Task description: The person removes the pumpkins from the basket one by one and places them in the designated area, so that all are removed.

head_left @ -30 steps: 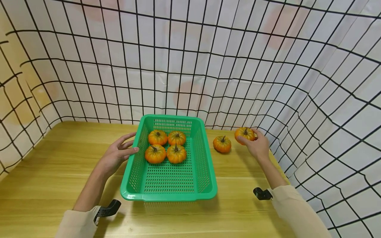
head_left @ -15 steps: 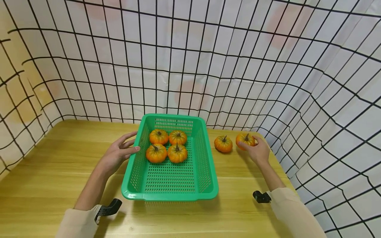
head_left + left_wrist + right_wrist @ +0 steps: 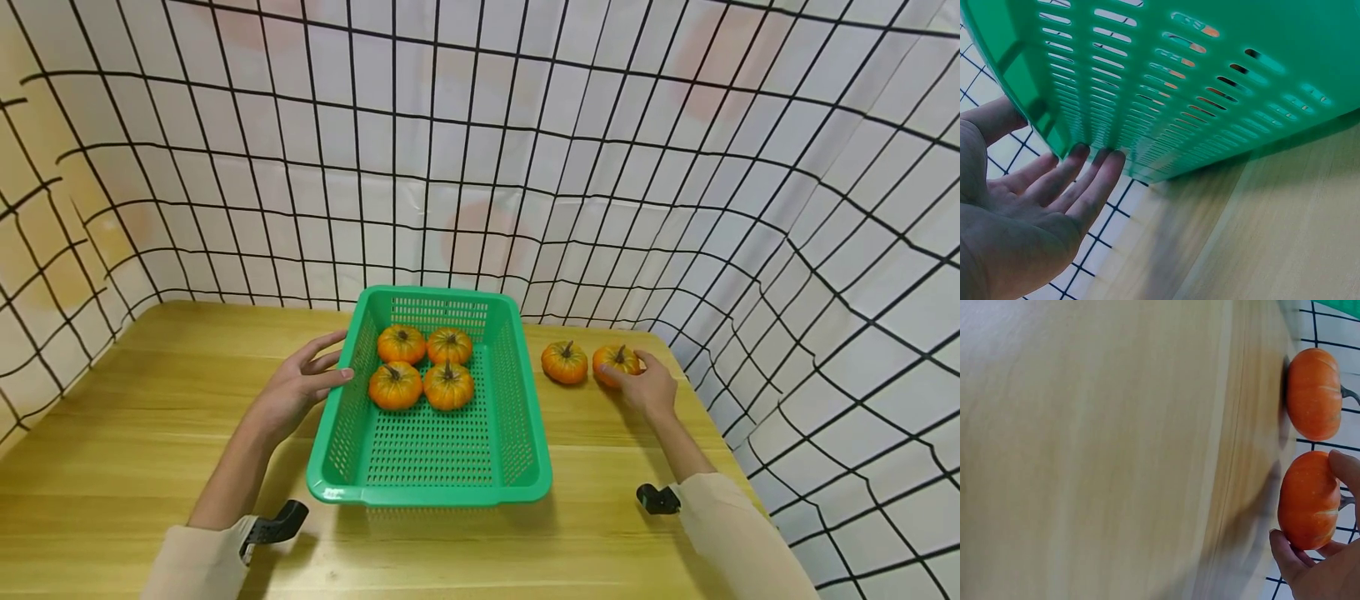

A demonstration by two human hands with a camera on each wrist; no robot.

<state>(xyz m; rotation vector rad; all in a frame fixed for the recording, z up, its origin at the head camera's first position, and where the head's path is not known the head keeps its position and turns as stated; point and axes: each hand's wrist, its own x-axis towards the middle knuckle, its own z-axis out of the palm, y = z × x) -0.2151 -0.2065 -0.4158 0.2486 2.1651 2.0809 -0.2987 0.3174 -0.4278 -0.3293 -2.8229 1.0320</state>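
In the head view, a green plastic basket point(image 3: 517, 417) stands on the wooden table. Several small orange pumpkins point(image 3: 448, 386) sit together in its back left part. My left hand point(image 3: 288, 396) holds the basket's left side, thumb over the rim; the left wrist view shows its fingertips point(image 3: 1116, 156) against the slotted outer wall. To the right of the basket, my right hand point(image 3: 651, 385) grips a small pumpkin point(image 3: 613, 363) between thumb and fingers, low at the table surface. Whether its underside touches the wood is hard to tell. Another pumpkin point(image 3: 564, 363) rests just left of it.
A black wire grid point(image 3: 480, 225) with white sheeting behind it rises along the back and both sides. The wooden table point(image 3: 600, 533) extends in front of the basket and to both sides. Each sleeve cuff carries a black wrist mount point(image 3: 277, 525).
My right hand has lowered its pumpkin toward the table, level with the one beside it. My left hand and the basket have stayed in place; the head view has shifted slightly.
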